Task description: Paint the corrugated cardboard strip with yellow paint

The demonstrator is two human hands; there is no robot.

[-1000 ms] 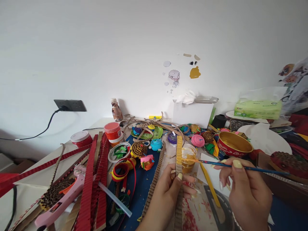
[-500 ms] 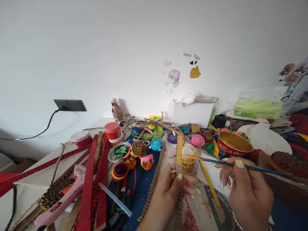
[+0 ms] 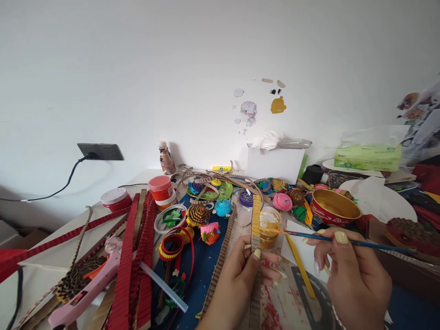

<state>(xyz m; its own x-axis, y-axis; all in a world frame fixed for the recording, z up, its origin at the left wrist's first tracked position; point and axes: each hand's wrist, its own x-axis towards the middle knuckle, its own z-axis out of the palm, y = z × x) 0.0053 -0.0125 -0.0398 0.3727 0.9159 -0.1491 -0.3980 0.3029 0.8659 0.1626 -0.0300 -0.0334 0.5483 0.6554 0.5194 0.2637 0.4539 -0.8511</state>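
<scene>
My left hand [image 3: 240,266] pinches a strip of corrugated cardboard [image 3: 256,215], which stands upright with its upper part painted yellow and its lower part bare brown. In my right hand [image 3: 354,270] is a thin blue paintbrush [image 3: 371,244], held between thumb and fingers and pointing left. Its orange-yellow tip is at the right rim of an open jar of yellow paint [image 3: 270,240], just behind the strip. Whether the bristles touch the paint, I cannot tell. A yellow stick [image 3: 300,266] lies between the jar and my right hand.
Red corrugated strips [image 3: 125,266] and a pink glue gun [image 3: 89,288] with a glue stick lie at left. Paint tubs [image 3: 161,190] and several coiled paper pieces [image 3: 283,201] stand behind. A red and gold bowl [image 3: 335,206] and a tissue pack [image 3: 367,156] are at right.
The brush tip has shifted slightly right and down, from near the strip to the right side of the paint jar. My left hand and the strip have hardly moved.
</scene>
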